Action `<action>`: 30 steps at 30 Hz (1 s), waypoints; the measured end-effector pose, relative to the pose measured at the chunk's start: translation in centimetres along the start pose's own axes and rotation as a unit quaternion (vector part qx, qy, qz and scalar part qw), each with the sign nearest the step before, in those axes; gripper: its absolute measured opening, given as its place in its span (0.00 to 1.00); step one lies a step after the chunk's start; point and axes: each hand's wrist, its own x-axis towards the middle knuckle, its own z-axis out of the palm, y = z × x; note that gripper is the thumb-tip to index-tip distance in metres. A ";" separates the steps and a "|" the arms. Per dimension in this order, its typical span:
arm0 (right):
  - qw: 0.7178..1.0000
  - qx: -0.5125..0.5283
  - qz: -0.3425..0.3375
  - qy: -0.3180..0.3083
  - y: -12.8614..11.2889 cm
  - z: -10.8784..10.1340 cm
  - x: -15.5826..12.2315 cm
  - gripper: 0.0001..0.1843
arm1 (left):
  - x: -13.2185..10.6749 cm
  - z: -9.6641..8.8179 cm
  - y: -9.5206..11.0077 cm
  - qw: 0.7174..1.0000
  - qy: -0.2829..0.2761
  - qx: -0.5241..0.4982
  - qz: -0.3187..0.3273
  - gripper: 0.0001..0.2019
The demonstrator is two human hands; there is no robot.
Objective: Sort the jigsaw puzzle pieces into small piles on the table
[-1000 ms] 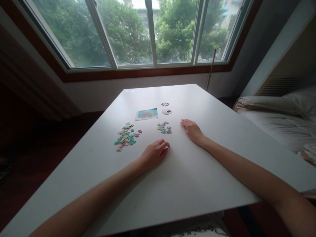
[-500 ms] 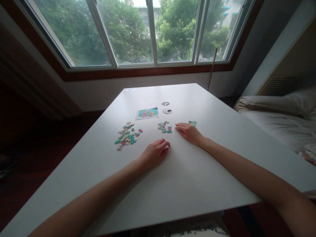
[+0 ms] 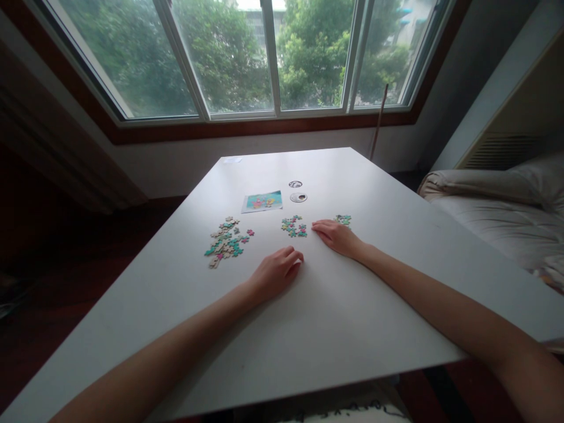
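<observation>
My left hand [image 3: 278, 269] rests on the white table [image 3: 308, 341] with loosely bent fingers, the thumb apart from them; nothing shows in its grasp. Farther up and to the right, my right hand [image 3: 337, 236] lies palm down with its fingers stretched out. Its fingertips are just right of a partly joined cluster of jigsaw pieces [image 3: 291, 225] in green, yellow and pink. Behind the right hand, partly hidden by it, lies a small group of puzzle pieces [image 3: 342, 220]. To the left spreads a loose heap of jigsaw pieces [image 3: 228, 247], some showing their plain backs.
A colourful picture sheet [image 3: 263, 201] lies beyond the pieces. Two round black-and-white discs, a far one [image 3: 295, 184] and a near one [image 3: 298, 198], are right of it. A window [image 3: 273, 59] stands behind the table; a padded cushion [image 3: 497, 200] is at the right.
My right hand has shifted very slightly left. The left hand and the puzzle pieces have stayed where they were.
</observation>
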 end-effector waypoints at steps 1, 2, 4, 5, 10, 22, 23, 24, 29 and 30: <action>1.000 -0.001 -0.001 0.001 0.0 0.0 0.0 0.15 | 0.0 0.0 0.0 1.000 0.000 0.000 0.000 0.10; 1.000 -0.003 -0.002 0.001 0.0 0.0 0.0 0.15 | 0.0 0.0 0.0 1.000 0.000 -0.001 0.002 0.10; 1.000 -0.006 -0.004 0.001 0.1 0.0 0.0 0.15 | 0.0 0.0 0.0 1.000 0.001 -0.002 0.003 0.10; 1.000 -0.007 -0.005 0.001 0.2 0.1 0.0 0.15 | 0.0 0.0 0.0 1.000 0.001 -0.003 0.004 0.10; 1.000 -0.008 -0.017 0.009 0.4 0.3 0.0 0.14 | 0.0 0.0 0.0 1.000 0.005 -0.002 0.005 0.10; 0.999 -0.014 -0.023 0.017 0.6 0.5 0.0 0.13 | 0.0 0.1 -0.1 1.000 0.003 -0.003 0.008 0.09; 0.999 -0.015 -0.023 0.017 0.6 0.5 0.0 0.13 | 0.0 0.1 -0.1 1.000 0.002 -0.004 0.008 0.09; 0.999 -0.016 -0.024 0.017 0.6 0.5 0.0 0.13 | 0.0 0.1 -0.1 1.000 0.001 -0.004 0.008 0.10; 0.999 -0.017 -0.026 0.016 0.7 0.5 0.0 0.14 | 0.0 0.0 -0.1 1.000 0.005 -0.005 0.009 0.10; 0.999 -0.016 -0.025 0.016 0.7 0.5 0.0 0.14 | 0.0 0.0 -0.1 1.000 0.005 -0.006 0.010 0.10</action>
